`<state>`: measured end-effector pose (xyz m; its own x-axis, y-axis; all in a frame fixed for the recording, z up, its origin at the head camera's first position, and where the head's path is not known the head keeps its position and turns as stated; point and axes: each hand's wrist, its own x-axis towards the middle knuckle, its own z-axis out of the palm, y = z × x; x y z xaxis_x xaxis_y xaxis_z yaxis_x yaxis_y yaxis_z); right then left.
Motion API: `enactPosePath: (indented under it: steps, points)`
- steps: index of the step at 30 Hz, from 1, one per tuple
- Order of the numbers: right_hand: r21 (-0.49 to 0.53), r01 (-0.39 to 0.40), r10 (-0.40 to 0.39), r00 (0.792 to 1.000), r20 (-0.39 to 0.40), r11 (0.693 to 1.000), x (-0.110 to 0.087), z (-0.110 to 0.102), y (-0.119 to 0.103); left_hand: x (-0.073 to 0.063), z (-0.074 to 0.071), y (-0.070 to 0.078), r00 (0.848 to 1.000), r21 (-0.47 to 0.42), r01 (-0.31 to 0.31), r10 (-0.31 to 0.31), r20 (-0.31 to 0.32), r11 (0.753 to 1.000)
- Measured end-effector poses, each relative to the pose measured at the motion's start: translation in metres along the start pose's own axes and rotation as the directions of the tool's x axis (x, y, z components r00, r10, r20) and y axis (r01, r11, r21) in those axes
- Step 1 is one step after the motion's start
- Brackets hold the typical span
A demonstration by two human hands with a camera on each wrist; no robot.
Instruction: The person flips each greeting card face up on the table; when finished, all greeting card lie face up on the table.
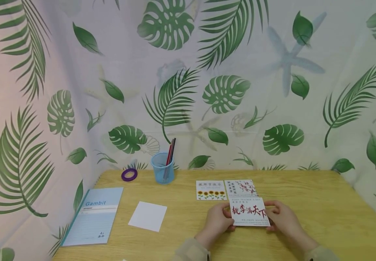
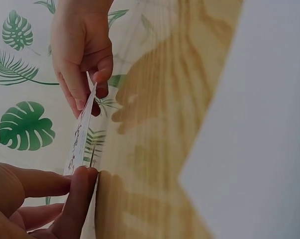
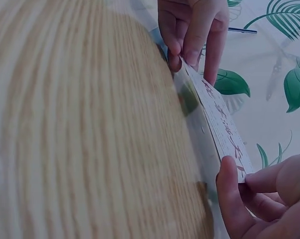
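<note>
Both hands point(image 1: 217, 219) point(image 1: 283, 217) in a pinch on the red-lettered card point(image 1: 249, 214), the blossom card point(image 1: 240, 188) behind partly hidden.

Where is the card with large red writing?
In the head view, the card is lower right, held between the left hand and right hand, near the blossom card.

blossom card point(image 1: 241, 188) partly hidden by red-lettered card point(image 1: 249, 211)
</note>
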<state>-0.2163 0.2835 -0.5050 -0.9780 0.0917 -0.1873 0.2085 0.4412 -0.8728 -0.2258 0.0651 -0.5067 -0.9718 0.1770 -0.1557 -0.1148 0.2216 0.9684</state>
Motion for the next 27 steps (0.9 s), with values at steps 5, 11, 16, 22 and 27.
enactPosePath:
  steps: [5,11,16,22,27]
  points:
    - [-0.048,-0.006,0.005,1.0,-0.021,0.999,0.003,-0.001,0.001,0.001,0.001,0.003,1.0,0.064,-0.018,0.018,0.003,0.998]
    - [-0.133,-0.012,0.008,0.999,-0.033,0.991,0.008,-0.004,0.003,0.002,-0.001,0.007,0.999,0.159,-0.034,0.029,0.037,0.987]
    - [-0.191,0.002,-0.01,0.999,-0.045,0.982,0.009,-0.005,0.001,0.003,-0.001,0.006,0.999,0.155,-0.021,0.015,0.043,0.988]
    - [-0.272,0.023,-0.041,0.997,-0.06,0.962,0.01,-0.004,0.002,0.004,0.0,0.006,0.999,0.121,0.009,-0.015,0.05,0.993]
    - [-0.296,0.04,-0.06,0.997,-0.057,0.954,0.012,-0.004,0.004,0.005,-0.001,0.005,0.997,0.102,0.042,-0.048,0.058,0.994]
